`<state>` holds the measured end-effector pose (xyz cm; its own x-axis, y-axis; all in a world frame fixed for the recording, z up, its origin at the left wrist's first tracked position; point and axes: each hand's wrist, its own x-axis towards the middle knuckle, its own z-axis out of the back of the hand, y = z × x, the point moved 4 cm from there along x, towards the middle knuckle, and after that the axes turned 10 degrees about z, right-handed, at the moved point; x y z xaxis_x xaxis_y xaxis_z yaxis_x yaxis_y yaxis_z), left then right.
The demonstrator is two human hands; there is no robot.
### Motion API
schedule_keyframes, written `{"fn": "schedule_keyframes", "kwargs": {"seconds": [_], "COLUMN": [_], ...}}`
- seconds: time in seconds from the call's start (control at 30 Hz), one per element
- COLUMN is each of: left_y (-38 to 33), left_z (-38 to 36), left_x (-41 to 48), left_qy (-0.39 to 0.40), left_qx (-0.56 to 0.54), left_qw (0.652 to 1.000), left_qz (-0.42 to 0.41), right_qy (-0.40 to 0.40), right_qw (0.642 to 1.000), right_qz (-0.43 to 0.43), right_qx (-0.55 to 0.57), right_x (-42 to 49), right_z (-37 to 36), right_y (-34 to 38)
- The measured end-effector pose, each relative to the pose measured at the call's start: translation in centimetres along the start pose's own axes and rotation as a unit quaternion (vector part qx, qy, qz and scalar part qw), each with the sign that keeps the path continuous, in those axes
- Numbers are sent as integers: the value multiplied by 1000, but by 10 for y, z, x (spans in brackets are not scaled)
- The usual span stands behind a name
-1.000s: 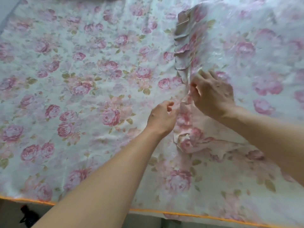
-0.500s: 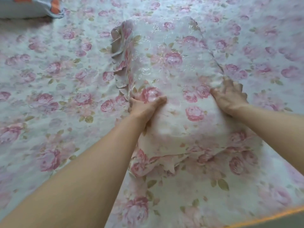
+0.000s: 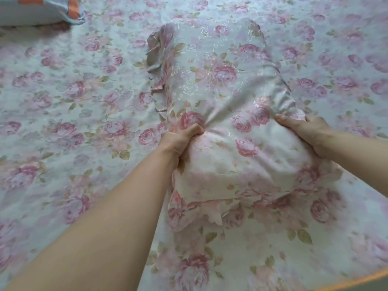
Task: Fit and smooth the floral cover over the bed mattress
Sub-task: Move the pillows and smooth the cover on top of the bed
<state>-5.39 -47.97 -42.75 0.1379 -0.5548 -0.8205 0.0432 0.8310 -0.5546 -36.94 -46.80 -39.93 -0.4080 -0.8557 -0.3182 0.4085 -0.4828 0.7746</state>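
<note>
A floral cover (image 3: 73, 106) with pink roses lies spread over the whole bed. On top of it sits a pillow (image 3: 222, 85) in matching rose fabric with a ruffled edge along its left side. My left hand (image 3: 180, 139) is clenched on the pillow's near left part, bunching the cloth. My right hand (image 3: 304, 131) grips its near right edge, thumb on top. The pillow's near end is lifted and squeezed between both hands.
A pale blue pillow with orange stripes (image 3: 39, 9) lies at the far left corner. An orange trim (image 3: 357, 280) marks the cover's near edge at the bottom right.
My hands went from pinching the pillow's ruffle to gripping its two near sides. The view swung so the pillow sits centred, and its near end is now squeezed and raised.
</note>
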Motion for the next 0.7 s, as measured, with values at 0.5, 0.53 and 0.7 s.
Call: {"fn": "schedule_keyframes", "kwargs": {"seconds": [0.5, 0.53, 0.7], "left_y": [-6, -7, -10], "left_z": [176, 194, 300], "left_x": [26, 28, 44], "left_qy": [-15, -19, -64], "left_qx": [-31, -30, -49], "left_qw": [999, 999, 997], "left_qz": [-14, -12, -9], "right_qy": [18, 24, 70], "right_qw": [999, 999, 997], "right_qz": [34, 35, 42], "right_qx": [-7, -8, 8], "right_x": [-57, -60, -81], "right_z": [-148, -162, -254], "right_y": [79, 86, 138]}}
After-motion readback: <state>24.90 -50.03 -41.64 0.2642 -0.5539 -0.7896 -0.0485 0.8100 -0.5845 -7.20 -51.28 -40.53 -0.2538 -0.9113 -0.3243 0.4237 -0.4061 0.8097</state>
